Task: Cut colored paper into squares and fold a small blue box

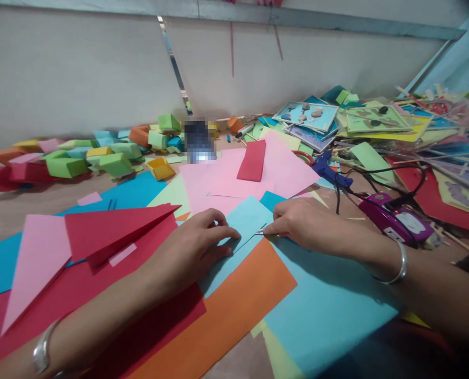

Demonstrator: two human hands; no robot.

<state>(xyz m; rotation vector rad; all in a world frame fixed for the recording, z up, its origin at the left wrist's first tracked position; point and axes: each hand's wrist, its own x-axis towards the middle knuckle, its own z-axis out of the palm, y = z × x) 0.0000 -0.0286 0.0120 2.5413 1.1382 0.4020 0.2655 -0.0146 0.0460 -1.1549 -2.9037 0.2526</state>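
My right hand [303,223] is closed around a small thin tool [260,232] with a metallic tip; most of it is hidden by the fingers, and I cannot tell its kind. The tip touches a light blue paper [250,213], on a thin dark line running slantwise toward my left hand [202,242]. That hand rests on the same paper, fingers bent, thumb and forefinger slightly apart beside the line. An orange paper strip [218,316] lies just below. A larger light blue sheet [329,305] lies under my right forearm, and a red sheet [171,316] under my left.
Folded coloured paper boxes [116,164] line the wall at left. Pink sheets [285,163] carry a red folded piece [252,160]. At right are a blue glue gun [331,171], a purple device [396,218] with a black cord, and piled picture cards [309,117].
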